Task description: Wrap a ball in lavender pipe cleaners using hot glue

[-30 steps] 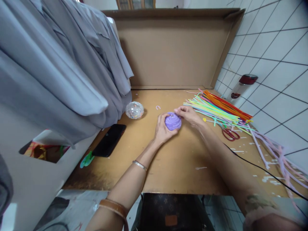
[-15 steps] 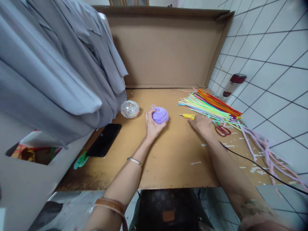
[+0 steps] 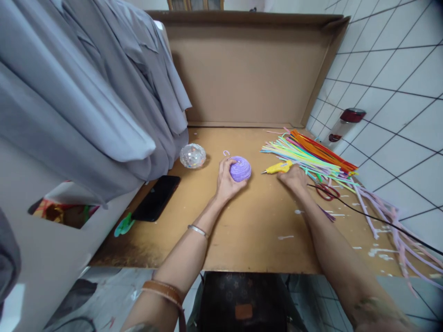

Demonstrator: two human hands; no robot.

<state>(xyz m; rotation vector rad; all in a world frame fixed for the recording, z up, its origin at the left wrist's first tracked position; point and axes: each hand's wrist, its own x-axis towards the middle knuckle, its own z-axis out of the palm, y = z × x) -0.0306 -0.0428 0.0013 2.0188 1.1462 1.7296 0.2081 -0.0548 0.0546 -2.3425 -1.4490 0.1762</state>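
Observation:
A round, coiled purple ball (image 3: 241,169), wound like yarn or pipe cleaner, is gripped in my left hand (image 3: 228,180) near the middle of the table. A small loop of the same purple strand sticks up at its far left. My right hand (image 3: 293,179) is closed round a yellow hot glue gun (image 3: 278,167), whose metal tip points left toward the ball. The gun's handle is hidden by my fingers. A black cord (image 3: 367,213) runs from behind this hand to the right. Red-handled scissors (image 3: 328,192) lie just right of my right wrist.
Colourful pipe cleaners (image 3: 308,154) lie in a bundle at the back right, with loose purple ones (image 3: 387,216) trailing along the right edge. A clear faceted bowl (image 3: 193,156), a black phone (image 3: 156,198) and a green clip (image 3: 123,225) are at left. A cardboard wall (image 3: 249,74) stands behind.
The glue gun has been lifted, and its body shows more clearly in my right hand. Its cord has risen off the table. My left hand still holds the purple ball; the view has shifted slightly.

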